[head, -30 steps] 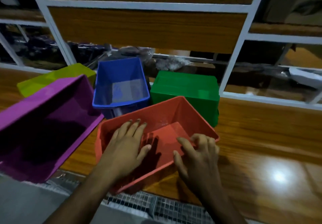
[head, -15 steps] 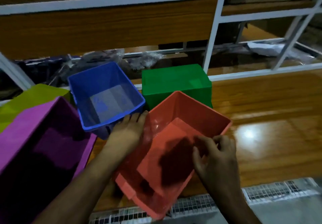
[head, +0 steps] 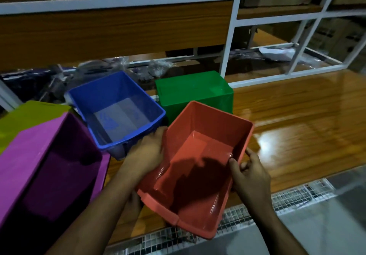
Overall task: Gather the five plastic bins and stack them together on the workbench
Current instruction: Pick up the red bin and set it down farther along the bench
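Both hands grip the glossy red bin [head: 200, 167] at the tabletop's [head: 297, 120] near edge: left hand [head: 147, 151] clasps its left wall, right hand [head: 250, 173] pinches the right rim. Smooth rectangular plastic, mouth tilted toward the camera, long axis running near-left to far-right.

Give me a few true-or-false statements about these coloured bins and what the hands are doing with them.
1. Both hands hold the red bin. True: left hand on one side, right hand on the other.
2. The green bin sits open side up. False: it is upside down.
3. The blue bin is nested inside the purple bin. False: they stand apart.
4. The blue bin has nothing in it. True.
5. The yellow-green bin lies behind the purple one. True.
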`<state>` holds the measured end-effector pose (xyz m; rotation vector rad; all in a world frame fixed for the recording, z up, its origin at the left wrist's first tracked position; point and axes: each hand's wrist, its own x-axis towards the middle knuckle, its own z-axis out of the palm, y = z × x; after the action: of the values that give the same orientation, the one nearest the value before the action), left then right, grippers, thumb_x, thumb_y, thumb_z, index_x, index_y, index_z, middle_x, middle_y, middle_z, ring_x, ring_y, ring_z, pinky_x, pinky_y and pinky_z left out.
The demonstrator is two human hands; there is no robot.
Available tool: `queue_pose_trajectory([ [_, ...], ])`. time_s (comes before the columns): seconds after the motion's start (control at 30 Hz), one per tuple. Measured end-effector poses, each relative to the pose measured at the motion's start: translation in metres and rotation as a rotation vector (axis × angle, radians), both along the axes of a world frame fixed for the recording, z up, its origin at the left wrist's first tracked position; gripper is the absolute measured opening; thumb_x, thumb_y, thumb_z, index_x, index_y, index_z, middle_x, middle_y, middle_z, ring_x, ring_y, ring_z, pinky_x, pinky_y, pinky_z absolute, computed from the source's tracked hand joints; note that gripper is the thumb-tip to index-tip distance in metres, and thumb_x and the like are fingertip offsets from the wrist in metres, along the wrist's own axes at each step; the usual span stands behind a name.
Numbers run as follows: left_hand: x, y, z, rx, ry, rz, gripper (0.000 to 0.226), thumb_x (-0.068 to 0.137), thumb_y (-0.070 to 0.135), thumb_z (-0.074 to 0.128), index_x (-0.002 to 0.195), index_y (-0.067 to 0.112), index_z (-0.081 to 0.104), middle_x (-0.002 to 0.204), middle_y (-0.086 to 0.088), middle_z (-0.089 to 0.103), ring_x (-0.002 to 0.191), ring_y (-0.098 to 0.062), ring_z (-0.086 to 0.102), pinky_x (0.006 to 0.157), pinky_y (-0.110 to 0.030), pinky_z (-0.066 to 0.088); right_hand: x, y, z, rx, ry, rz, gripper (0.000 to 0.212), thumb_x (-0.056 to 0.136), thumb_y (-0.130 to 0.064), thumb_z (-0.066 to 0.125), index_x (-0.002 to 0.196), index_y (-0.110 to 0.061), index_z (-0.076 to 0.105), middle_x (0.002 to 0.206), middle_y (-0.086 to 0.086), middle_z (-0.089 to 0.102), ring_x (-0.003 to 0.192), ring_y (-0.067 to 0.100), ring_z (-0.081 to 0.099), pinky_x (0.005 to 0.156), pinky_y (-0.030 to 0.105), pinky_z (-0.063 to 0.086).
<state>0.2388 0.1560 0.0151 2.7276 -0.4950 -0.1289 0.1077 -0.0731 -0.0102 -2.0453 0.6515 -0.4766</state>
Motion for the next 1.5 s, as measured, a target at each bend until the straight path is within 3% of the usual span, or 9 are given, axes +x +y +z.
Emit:
queue_pose_trajectory([
  [0.2,-0.013,0.003,-0.002,-0.093,-0.026,0.050,0.048,0.085,0.022,0.048,0.133,0.023,0.048,0.119,-0.013,0.067,0.108,-0.031,0.064,0.091,-0.038,0.051,-0.007,-0.014,-0.007,0.183,-0.062,0.053,0.051,0.085,-0.026,0.073,0.133,-0.025,0.056,0.068,0.001,0.059,0.066,0.025,0.065,0.067,0.045,0.055],
  [0.47,-0.044,-0.017,-0.006,-0.221,-0.078,0.172,0.044,0.086,0.013,0.054,0.129,0.018,0.057,0.116,-0.007,0.071,0.106,-0.023,0.065,0.077,-0.015,0.035,0.003,-0.062,-0.006,0.431,-0.060,0.242,0.036,0.089,-0.001,0.064,0.123,-0.013,0.058,0.071,0.009,0.057,0.050,0.008,0.056,0.052,0.026,0.047],
  [0.53,-0.053,-0.023,-0.005,-0.227,-0.105,0.213,0.042,0.086,0.013,0.055,0.128,0.016,0.059,0.114,-0.008,0.071,0.105,-0.024,0.065,0.075,-0.016,0.033,0.007,-0.075,-0.007,0.426,-0.047,0.307,0.036,0.089,-0.001,0.064,0.123,-0.014,0.057,0.070,0.010,0.059,0.049,0.006,0.057,0.046,0.026,0.050],
  [0.73,-0.090,-0.046,-0.009,-0.278,-0.155,0.357,0.026,0.088,0.011,0.057,0.113,0.009,0.062,0.088,0.000,0.067,0.089,-0.027,0.065,0.066,-0.020,0.030,0.021,-0.111,-0.010,0.357,-0.034,0.520,0.043,0.087,-0.015,0.071,0.128,-0.019,0.059,0.067,0.001,0.067,0.065,0.023,0.067,0.068,0.051,0.057],
  [0.9,-0.111,-0.056,-0.014,-0.338,-0.158,0.503,0.034,0.087,0.011,0.060,0.121,0.013,0.063,0.095,-0.009,0.072,0.091,-0.025,0.066,0.069,-0.017,0.032,0.032,-0.120,-0.005,0.507,0.004,0.613,0.039,0.091,-0.007,0.065,0.127,-0.018,0.054,0.070,0.005,0.060,0.060,0.020,0.061,0.053,0.034,0.051],
  [1.03,-0.131,-0.066,-0.016,-0.373,-0.160,0.598,0.034,0.086,0.012,0.061,0.119,0.015,0.064,0.078,0.004,0.059,0.081,-0.021,0.063,0.066,-0.019,0.033,0.041,-0.129,-0.006,0.518,0.036,0.685,0.034,0.091,-0.006,0.065,0.122,-0.015,0.055,0.072,0.009,0.065,0.062,0.024,0.065,0.061,0.045,0.055],
  [1.2,-0.135,-0.057,-0.014,-0.436,0.042,0.615,0.021,0.093,0.024,0.057,0.112,0.022,0.066,0.090,0.003,0.070,0.082,-0.014,0.066,0.069,-0.025,0.046,0.048,-0.126,-0.006,0.552,0.070,0.681,0.025,0.092,-0.008,0.065,0.113,-0.020,0.060,0.065,0.003,0.066,0.063,0.026,0.061,0.065,0.047,0.051],
  [1.33,-0.131,-0.054,-0.007,-0.799,0.245,0.668,0.018,0.097,0.017,0.049,0.098,0.014,0.067,0.071,0.000,0.061,0.051,-0.008,0.053,0.044,-0.019,0.038,0.054,-0.132,-0.005,0.593,0.156,0.677,0.023,0.093,-0.020,0.064,0.116,-0.018,0.063,0.084,0.018,0.067,0.070,0.031,0.059,0.064,0.045,0.047],
  [1.5,-0.126,-0.052,-0.007,-1.061,0.456,0.668,0.018,0.091,0.009,0.049,0.100,0.016,0.063,0.075,-0.004,0.058,0.058,-0.012,0.053,0.053,-0.024,0.040,0.054,-0.135,0.008,0.574,0.234,0.779,0.016,0.097,-0.012,0.054,0.105,-0.007,0.067,0.073,0.006,0.063,0.060,0.019,0.053,0.049,0.028,0.041],
])
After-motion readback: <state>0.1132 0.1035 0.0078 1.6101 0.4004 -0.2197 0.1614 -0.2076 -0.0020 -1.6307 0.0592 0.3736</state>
